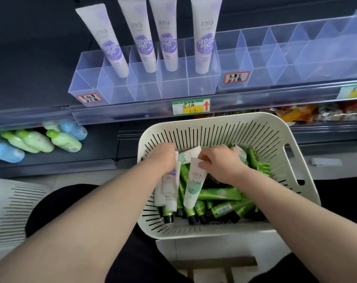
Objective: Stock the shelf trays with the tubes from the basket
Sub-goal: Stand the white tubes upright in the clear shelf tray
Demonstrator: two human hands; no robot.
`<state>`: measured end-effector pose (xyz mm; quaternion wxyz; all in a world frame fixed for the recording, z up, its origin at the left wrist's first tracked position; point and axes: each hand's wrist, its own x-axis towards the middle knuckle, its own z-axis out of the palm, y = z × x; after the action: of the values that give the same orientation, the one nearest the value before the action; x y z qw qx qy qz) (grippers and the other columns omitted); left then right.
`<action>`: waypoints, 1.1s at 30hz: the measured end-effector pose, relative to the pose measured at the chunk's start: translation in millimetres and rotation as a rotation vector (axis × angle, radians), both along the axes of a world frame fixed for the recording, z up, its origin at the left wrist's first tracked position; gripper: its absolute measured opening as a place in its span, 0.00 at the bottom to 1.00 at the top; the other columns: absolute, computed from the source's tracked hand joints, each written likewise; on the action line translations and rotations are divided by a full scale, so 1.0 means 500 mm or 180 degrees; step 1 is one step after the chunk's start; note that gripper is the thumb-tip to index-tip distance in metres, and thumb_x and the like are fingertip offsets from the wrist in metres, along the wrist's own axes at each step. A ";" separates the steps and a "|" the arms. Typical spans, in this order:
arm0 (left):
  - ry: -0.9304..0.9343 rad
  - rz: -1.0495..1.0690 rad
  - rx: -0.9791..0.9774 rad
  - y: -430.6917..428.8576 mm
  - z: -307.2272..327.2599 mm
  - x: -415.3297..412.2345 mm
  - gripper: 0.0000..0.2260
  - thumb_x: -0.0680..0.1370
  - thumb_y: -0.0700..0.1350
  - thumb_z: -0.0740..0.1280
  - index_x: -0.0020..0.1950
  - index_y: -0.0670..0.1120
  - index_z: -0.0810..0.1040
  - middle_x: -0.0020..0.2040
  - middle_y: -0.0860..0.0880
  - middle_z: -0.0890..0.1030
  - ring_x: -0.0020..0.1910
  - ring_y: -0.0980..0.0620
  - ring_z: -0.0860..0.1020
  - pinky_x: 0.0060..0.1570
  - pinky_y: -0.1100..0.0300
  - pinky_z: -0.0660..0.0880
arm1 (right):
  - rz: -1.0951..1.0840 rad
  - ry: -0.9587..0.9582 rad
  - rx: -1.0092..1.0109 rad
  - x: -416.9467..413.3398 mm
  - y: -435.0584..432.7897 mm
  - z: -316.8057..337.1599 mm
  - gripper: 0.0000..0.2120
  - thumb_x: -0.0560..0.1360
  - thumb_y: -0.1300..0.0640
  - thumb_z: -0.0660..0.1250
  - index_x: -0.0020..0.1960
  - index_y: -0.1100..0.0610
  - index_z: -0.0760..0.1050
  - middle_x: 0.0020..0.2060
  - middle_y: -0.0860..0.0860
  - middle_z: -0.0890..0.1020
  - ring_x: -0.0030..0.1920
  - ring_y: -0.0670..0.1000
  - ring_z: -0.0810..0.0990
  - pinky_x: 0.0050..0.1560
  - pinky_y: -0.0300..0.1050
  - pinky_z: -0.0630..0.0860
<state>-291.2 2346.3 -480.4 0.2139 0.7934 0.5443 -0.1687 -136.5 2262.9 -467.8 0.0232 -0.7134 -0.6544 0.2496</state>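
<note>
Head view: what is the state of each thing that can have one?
left hand, grips white-purple tubes in the basket
right hand, pinches a white-green tube's flat end
basket, holds many green tubes lying
left tray, four purple tubes standing in it
right tray, no tubes visible

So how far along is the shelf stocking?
Early on. Four purple tubes stand in the left tray; the right tray holds none. The left hand grips a bunch of tubes, the right hand pinches a green-printed tube. Many green tubes wait in the basket.
</note>
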 end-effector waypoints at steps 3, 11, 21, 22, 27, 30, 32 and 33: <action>0.0051 0.0163 -0.0047 -0.026 -0.022 0.013 0.08 0.74 0.36 0.69 0.52 0.43 0.75 0.47 0.46 0.76 0.45 0.48 0.73 0.45 0.57 0.71 | -0.0035 -0.0081 -0.0019 0.037 0.005 0.023 0.08 0.78 0.48 0.61 0.53 0.46 0.77 0.47 0.47 0.77 0.54 0.52 0.71 0.53 0.51 0.61; -0.0093 0.0621 -0.0001 -0.062 -0.053 0.024 0.15 0.73 0.39 0.73 0.57 0.43 0.75 0.52 0.46 0.77 0.49 0.48 0.74 0.45 0.58 0.70 | -0.0189 -0.0120 0.0079 0.062 -0.016 0.009 0.07 0.78 0.50 0.59 0.52 0.46 0.74 0.48 0.46 0.71 0.55 0.52 0.69 0.57 0.53 0.63; -0.0169 0.0780 -0.0311 -0.085 -0.079 0.057 0.14 0.73 0.45 0.71 0.57 0.43 0.78 0.54 0.46 0.80 0.51 0.47 0.78 0.44 0.58 0.73 | -0.0342 0.0601 0.0368 0.057 -0.051 -0.015 0.07 0.79 0.54 0.60 0.53 0.52 0.75 0.45 0.50 0.81 0.44 0.53 0.78 0.39 0.47 0.76; -0.0276 0.0803 -0.0238 -0.085 -0.076 0.060 0.10 0.75 0.47 0.69 0.54 0.45 0.80 0.52 0.47 0.81 0.49 0.47 0.78 0.43 0.57 0.73 | -0.0338 0.0614 0.0368 0.057 -0.051 -0.013 0.06 0.78 0.54 0.60 0.52 0.52 0.75 0.45 0.49 0.81 0.44 0.53 0.78 0.39 0.47 0.75; -0.0970 0.0867 0.0090 -0.086 -0.034 0.057 0.08 0.75 0.46 0.69 0.52 0.53 0.75 0.46 0.52 0.80 0.44 0.49 0.79 0.46 0.52 0.78 | -0.0371 0.0591 0.0539 0.048 -0.050 0.011 0.06 0.78 0.54 0.60 0.51 0.52 0.75 0.43 0.49 0.81 0.41 0.52 0.77 0.36 0.45 0.73; -0.1244 0.0717 0.0311 -0.084 -0.004 0.040 0.13 0.75 0.42 0.69 0.54 0.54 0.70 0.44 0.51 0.79 0.42 0.48 0.79 0.41 0.52 0.79 | -0.0433 0.0540 0.0658 0.042 -0.049 0.036 0.05 0.78 0.54 0.61 0.50 0.52 0.75 0.41 0.48 0.80 0.40 0.52 0.77 0.37 0.46 0.74; -0.1405 0.0689 0.0539 -0.082 0.024 0.028 0.10 0.77 0.43 0.67 0.55 0.53 0.70 0.43 0.51 0.79 0.41 0.48 0.78 0.38 0.55 0.76 | -0.0471 0.0492 0.0767 0.039 -0.049 0.058 0.06 0.79 0.54 0.60 0.51 0.52 0.76 0.41 0.49 0.81 0.40 0.52 0.77 0.39 0.47 0.75; -0.1515 0.0703 0.0644 -0.079 0.041 0.023 0.08 0.78 0.44 0.65 0.55 0.53 0.70 0.42 0.50 0.79 0.40 0.48 0.78 0.37 0.55 0.75 | -0.0475 0.0486 0.0838 0.038 -0.048 0.070 0.07 0.79 0.54 0.60 0.52 0.53 0.76 0.42 0.50 0.81 0.41 0.53 0.77 0.40 0.47 0.75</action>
<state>-279.8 2306.7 -460.1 0.2726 0.7639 0.5760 0.1020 -117.4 2238.9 -432.8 0.1846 -0.7298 -0.6230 0.2127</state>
